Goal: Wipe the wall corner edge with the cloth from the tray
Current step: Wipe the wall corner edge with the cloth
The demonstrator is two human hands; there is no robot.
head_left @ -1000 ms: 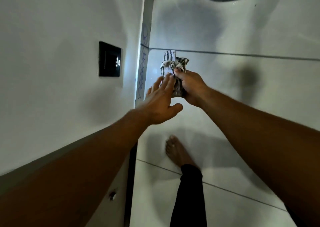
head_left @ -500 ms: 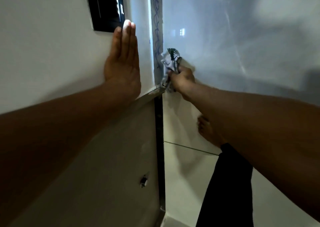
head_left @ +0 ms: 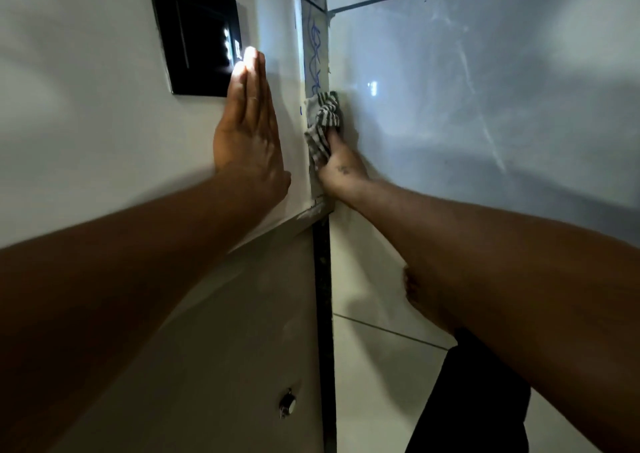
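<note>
The wall corner edge [head_left: 314,54] runs top to bottom through the middle of the view and carries blue scribbles. My right hand [head_left: 341,170] grips a bunched grey-and-white striped cloth [head_left: 322,123] and holds it pressed against this edge. My left hand [head_left: 247,134] lies flat on the white wall left of the corner, fingers straight and together, holding nothing. Its fingertips reach the lower right corner of a black switch plate [head_left: 195,33]. No tray is in view.
Glossy floor tiles [head_left: 485,89] with dark grout lines fill the right side. My bare foot [head_left: 422,296] and dark trouser leg [head_left: 474,397] stand below the right forearm. A small metal knob [head_left: 287,403] sticks out of the lower wall panel.
My left hand has left the cloth and gone flat onto the wall by the switch plate. My right hand has carried the cloth onto the corner edge and slightly up along it.
</note>
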